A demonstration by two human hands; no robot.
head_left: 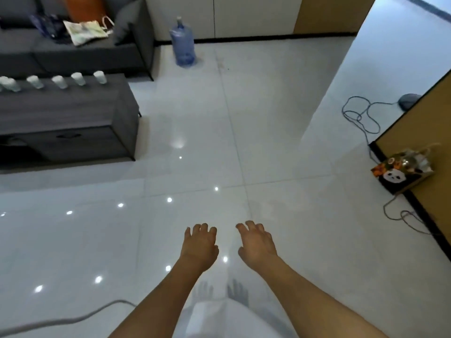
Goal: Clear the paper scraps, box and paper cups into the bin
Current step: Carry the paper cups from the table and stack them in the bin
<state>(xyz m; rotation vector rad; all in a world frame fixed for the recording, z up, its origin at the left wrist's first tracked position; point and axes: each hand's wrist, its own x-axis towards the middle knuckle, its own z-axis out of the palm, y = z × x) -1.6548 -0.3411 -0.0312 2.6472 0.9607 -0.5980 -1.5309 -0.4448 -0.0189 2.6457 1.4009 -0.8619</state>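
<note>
Fingers point(203, 228) loosely spread, hands empty; paper cups point(58, 82) unlabelled.

Paper cups point(58, 81) in a row on low table point(73, 111), far left.

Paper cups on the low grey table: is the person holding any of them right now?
No: both the left hand and right hand are empty, far from the cups.
</note>
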